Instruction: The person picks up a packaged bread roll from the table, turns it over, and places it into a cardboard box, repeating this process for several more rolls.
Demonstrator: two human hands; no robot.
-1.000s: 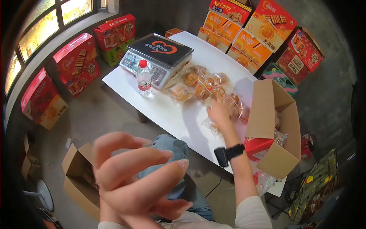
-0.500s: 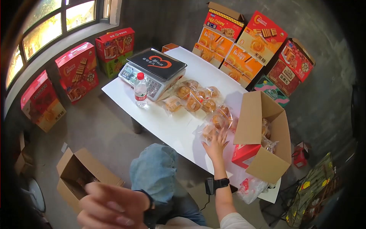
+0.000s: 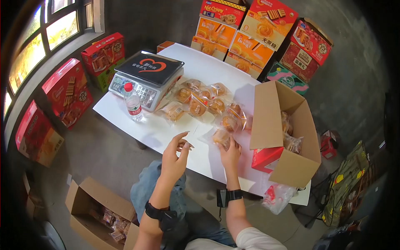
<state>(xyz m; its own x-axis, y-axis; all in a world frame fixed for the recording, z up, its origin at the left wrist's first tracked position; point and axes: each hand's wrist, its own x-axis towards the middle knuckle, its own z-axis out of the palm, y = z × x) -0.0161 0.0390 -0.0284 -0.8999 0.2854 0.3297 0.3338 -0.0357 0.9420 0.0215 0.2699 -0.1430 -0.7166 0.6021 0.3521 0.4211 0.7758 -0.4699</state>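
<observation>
My right hand [image 3: 230,153] is closed on the edge of a round bun in clear wrapping [image 3: 221,136], the nearest one on the white table. My left hand [image 3: 176,154] hovers above the table's front edge, fingers curved and apart, holding nothing. Beyond both hands lies a loose group of wrapped buns [image 3: 197,106], several of them touching or overlapping. To the right of my right hand stands an open cardboard box [image 3: 266,116] with more wrapped food inside. Each wrist wears a black strap.
A digital scale [image 3: 143,85] and a water bottle [image 3: 133,104] stand on the table's left part. On the floor at lower left, an open carton [image 3: 81,216] holds small packets. Printed boxes [image 3: 266,25] are stacked behind the table. A plastic bag [image 3: 279,198] lies at the right front corner.
My left hand has come up from the lower left, close to the camera, to the table's front edge. My right hand's spread fingers have closed on the wrapped bun. The view has shifted.
</observation>
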